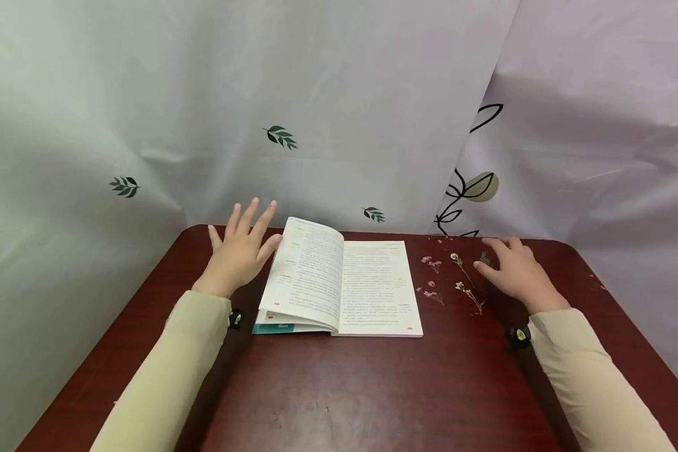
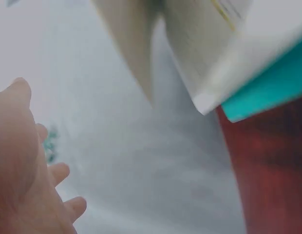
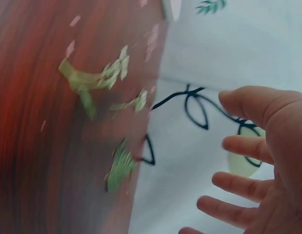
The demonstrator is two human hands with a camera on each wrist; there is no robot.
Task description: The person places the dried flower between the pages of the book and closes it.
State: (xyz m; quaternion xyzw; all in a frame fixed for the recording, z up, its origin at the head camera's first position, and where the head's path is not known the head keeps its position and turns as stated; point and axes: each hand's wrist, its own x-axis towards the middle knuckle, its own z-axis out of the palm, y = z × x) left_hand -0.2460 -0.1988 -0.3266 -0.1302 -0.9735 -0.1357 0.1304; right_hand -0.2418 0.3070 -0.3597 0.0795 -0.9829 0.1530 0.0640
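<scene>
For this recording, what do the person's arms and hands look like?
The left sleeve and right sleeve are long, plain and pale cream. The left hand and right hand are gloveless. Small black devices show at both wrists.

From above, the head camera faced forward and down across the dark red wood-grain worktop (image 1: 395,389). Both wrist cameras looked from far nearer, rolled until its edge ran steeply, facing the grey-white leaf-printed backdrop (image 1: 339,81): the left shared the open white-paged book (image 1: 373,289) with the head view, the right the white-flowered green sprigs (image 3: 116,70).
</scene>
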